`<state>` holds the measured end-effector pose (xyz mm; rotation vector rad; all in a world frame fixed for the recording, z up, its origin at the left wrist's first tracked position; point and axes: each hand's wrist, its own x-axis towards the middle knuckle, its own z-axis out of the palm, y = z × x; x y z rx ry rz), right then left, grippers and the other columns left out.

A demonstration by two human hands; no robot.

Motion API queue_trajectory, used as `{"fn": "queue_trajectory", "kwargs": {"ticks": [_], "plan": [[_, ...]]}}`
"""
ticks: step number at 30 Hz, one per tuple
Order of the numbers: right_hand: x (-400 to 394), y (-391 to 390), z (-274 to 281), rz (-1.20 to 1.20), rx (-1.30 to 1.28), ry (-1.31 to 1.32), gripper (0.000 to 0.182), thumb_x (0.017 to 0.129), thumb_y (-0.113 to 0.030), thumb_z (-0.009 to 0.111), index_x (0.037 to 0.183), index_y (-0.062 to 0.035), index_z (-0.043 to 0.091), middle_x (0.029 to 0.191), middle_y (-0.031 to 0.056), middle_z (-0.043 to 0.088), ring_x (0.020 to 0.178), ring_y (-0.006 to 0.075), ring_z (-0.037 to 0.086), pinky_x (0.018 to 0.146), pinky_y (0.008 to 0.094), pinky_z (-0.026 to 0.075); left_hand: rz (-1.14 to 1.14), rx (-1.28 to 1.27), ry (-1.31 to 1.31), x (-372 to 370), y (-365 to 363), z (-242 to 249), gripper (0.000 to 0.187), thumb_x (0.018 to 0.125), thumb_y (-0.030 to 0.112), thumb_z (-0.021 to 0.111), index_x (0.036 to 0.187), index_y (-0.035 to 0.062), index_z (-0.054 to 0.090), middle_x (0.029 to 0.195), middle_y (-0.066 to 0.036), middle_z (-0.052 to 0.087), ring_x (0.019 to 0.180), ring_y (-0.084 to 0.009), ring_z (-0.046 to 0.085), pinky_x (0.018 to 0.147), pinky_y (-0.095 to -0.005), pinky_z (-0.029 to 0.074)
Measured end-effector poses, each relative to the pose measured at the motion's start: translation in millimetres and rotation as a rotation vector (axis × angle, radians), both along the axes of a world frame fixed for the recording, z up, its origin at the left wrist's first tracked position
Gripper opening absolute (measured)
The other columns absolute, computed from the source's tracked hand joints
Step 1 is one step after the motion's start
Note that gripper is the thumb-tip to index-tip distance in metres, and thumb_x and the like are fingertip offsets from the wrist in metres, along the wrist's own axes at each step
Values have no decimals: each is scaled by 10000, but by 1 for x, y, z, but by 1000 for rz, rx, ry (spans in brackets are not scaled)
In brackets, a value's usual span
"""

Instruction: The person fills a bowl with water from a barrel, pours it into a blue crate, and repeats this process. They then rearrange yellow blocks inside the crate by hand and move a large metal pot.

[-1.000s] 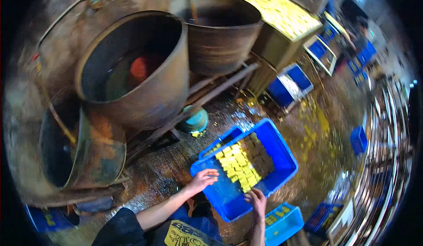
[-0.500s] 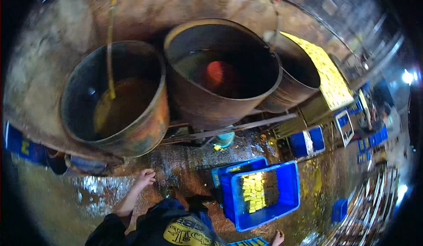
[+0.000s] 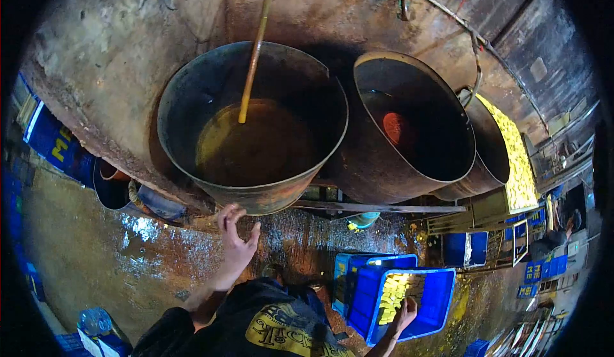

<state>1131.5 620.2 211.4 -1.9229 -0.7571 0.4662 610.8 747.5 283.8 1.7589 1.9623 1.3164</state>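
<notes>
My left hand (image 3: pixel 238 237) is raised just below the near rim of a large metal vat (image 3: pixel 313 176), its thumb and fingers apart and nothing between them. A bamboo-like pole (image 3: pixel 254 63) leans into that vat, over brownish liquid. My right hand (image 3: pixel 405 313) is over the near side of a blue crate (image 3: pixel 441 299), its fingers curled; whether it grips anything is too small to tell. Yellow blocks (image 3: pixel 391 296) lie inside the crate. Another blue crate (image 3: pixel 343 280) stands directly behind and to the left, touching it.
Two more vats stand to the right, the nearer (image 3: pixel 390 171) holding something red (image 3: pixel 393 126). Beyond is a sloping panel of yellow pieces (image 3: pixel 519 171). The floor (image 3: pixel 173 261) is wet. A person (image 3: pixel 551 238) is at the far right, near blue crates (image 3: pixel 543 269).
The view has shifted left, closer to the first vat. My left hand has risen and its fingers have spread. My right hand has come up from the bottom edge to the crate.
</notes>
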Motion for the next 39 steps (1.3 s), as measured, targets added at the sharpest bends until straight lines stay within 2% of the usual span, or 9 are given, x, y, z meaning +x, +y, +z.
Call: {"fn": "queue_trajectory", "kwargs": {"ticks": [6, 8, 13, 17, 19, 24, 29, 36, 39], "plan": [[-110, 114, 51, 318, 139, 422, 246, 853, -141, 600, 1058, -6, 574, 938, 73, 598, 827, 146, 584, 666, 284, 508, 483, 266, -111, -49, 32, 40, 721, 795, 270, 683, 1336, 44, 263, 1404, -180, 226, 1339, -291, 195, 1077, -412, 200], [-176, 165, 74, 595, 147, 278, 293, 877, -111, 579, 1141, 6, 532, 983, 58, 593, 886, 130, 571, 719, 271, 493, 688, 141, -783, -73, 47, 43, 910, 773, 351, 703, 1418, 59, 132, 1446, -170, 174, 1331, -262, 210, 1087, -391, 173], [-301, 275, 132, 743, 136, 516, 615, 882, -312, 586, 1332, 35, 353, 1297, 152, 454, 1120, 193, 499, 912, 306, 425, 413, -103, -1201, -61, 61, 54, 1048, 746, 258, 725, 1452, 115, -35, 1462, -133, 184, 1305, -247, 246, 1057, -360, 215], [-324, 388, 70, 696, 241, 402, 583, 869, -307, 598, 1297, 33, 393, 1202, 135, 517, 1035, 154, 517, 857, 282, 431, 406, -59, -1104, -56, 75, 23, 1092, 728, 184, 705, 1442, 166, -122, 1451, -135, 207, 1262, -251, 307, 1002, -404, 304], [-324, 426, 50, 764, 204, 314, 451, 865, -230, 575, 1218, 25, 458, 991, 85, 592, 847, 120, 527, 727, 259, 436, 522, -124, -1140, -55, 82, -1, 1058, 719, 181, 647, 1432, 274, -130, 1381, -103, 279, 1049, -248, 470, 806, -521, 422], [-326, 447, 62, 637, 239, 308, 281, 817, -138, 489, 1038, 16, 572, 705, 12, 544, 602, 104, 473, 536, 261, 397, 513, -126, -1062, -65, 110, -3, 1049, 706, 118, 601, 1430, 240, -149, 1230, -120, 409, 903, -233, 501, 648, -402, 485], [-307, 440, 37, 605, 258, 210, 428, 757, -126, 478, 1160, -1, 547, 982, 191, 643, 954, 272, 607, 799, 358, 460, 507, -188, -954, -66, 144, 6, 928, 656, 99, 588, 1433, 128, 80, 1145, -110, 469, 849, -220, 512, 497, -323, 469], [-357, 387, 79, 479, 295, 208, 553, 739, -48, 508, 1282, 10, 421, 952, 283, 608, 852, 360, 627, 726, 401, 487, 414, -267, -1093, -159, 134, -44, 597, 762, 183, 551, 1291, 40, 312, 834, -71, 563, 695, -158, 547, 466, -363, 506], [-365, 391, 70, 518, 180, 87, 565, 777, -96, 536, 1304, 28, 375, 1010, 305, 579, 899, 405, 601, 771, 417, 478, 441, -168, -948, -102, 99, 32, 922, 722, 227, 613, 1449, 131, 54, 1302, -145, 367, 1090, -309, 444, 622, -415, 540]]}}
